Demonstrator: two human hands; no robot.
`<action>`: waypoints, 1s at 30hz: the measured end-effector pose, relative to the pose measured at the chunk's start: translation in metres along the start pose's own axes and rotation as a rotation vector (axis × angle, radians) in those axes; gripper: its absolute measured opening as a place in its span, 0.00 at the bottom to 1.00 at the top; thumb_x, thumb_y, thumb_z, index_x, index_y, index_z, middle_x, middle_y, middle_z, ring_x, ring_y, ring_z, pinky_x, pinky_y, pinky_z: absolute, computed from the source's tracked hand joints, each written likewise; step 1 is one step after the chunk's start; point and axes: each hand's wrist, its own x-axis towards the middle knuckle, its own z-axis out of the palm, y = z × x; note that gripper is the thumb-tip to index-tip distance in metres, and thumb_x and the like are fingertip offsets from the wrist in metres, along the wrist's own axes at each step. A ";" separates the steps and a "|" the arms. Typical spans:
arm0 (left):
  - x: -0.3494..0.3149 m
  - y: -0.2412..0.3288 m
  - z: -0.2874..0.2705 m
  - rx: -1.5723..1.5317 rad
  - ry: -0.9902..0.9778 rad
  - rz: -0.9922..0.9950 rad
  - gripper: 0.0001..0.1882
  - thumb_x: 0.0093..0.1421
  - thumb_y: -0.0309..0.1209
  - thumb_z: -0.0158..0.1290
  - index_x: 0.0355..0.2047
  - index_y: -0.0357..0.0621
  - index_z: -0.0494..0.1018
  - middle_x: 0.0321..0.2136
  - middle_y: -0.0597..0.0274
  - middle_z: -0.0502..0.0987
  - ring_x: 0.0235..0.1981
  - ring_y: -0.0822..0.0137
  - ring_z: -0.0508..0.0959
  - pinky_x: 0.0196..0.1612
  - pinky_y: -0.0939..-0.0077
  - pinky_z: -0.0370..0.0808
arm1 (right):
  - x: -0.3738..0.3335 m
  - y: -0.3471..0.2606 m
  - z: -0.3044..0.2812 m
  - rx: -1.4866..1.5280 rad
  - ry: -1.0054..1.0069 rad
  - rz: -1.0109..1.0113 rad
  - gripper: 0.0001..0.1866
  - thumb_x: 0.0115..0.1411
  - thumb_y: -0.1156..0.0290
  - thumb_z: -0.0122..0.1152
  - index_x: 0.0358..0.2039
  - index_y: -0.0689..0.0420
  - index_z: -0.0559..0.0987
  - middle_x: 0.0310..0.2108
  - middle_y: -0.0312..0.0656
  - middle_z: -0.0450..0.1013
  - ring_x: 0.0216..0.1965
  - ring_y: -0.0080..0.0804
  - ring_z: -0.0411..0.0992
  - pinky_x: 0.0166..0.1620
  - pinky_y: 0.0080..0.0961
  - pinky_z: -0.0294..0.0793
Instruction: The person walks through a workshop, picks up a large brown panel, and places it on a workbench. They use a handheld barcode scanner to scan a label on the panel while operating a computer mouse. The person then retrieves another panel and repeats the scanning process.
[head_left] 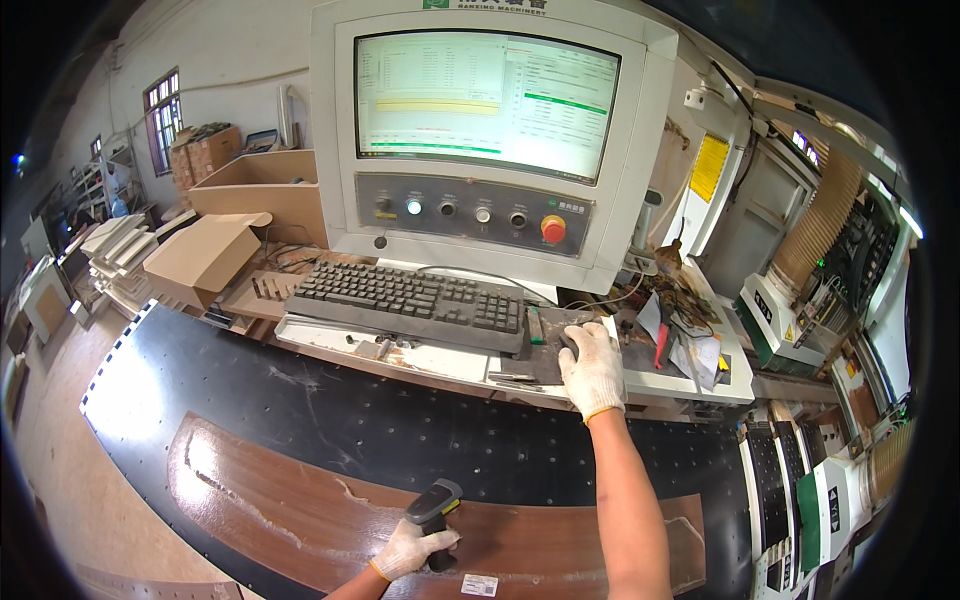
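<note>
Printed white label (479, 586): on the brown wood-grain panel (300, 505), apparently placed face up to be readable.
Left hand (405, 551), in a knitted glove: fingers curled closed round the grip of a handheld barcode scanner (436, 500), held above the panel near the label; the wrap of the grip suggests one-handed use.
Black perforated table (330, 385): bears the panel flat; the holes are probably for air.
Right hand (592, 368), gloved: fingers partly spread and bent, resting over what looks like a dark mouse (568, 346), mostly covered; how firmly it is held, cannot tell.
Mouse pad (540, 362): beside the black keyboard (410, 304), both presumably set within reach below the screen.
Red emergency-stop button (553, 229): on the control strip, likely for quick access.
Lit monitor (485, 105): above, in a pale housing.
Open cardboard box (205, 250): beyond, at left.
</note>
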 end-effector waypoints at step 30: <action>0.002 -0.007 -0.005 0.059 -0.016 0.017 0.28 0.66 0.28 0.67 0.64 0.36 0.75 0.34 0.61 0.84 0.36 0.72 0.83 0.42 0.70 0.83 | 0.001 0.003 0.003 0.087 0.017 -0.068 0.20 0.66 0.65 0.73 0.57 0.51 0.87 0.64 0.51 0.77 0.63 0.55 0.77 0.67 0.44 0.77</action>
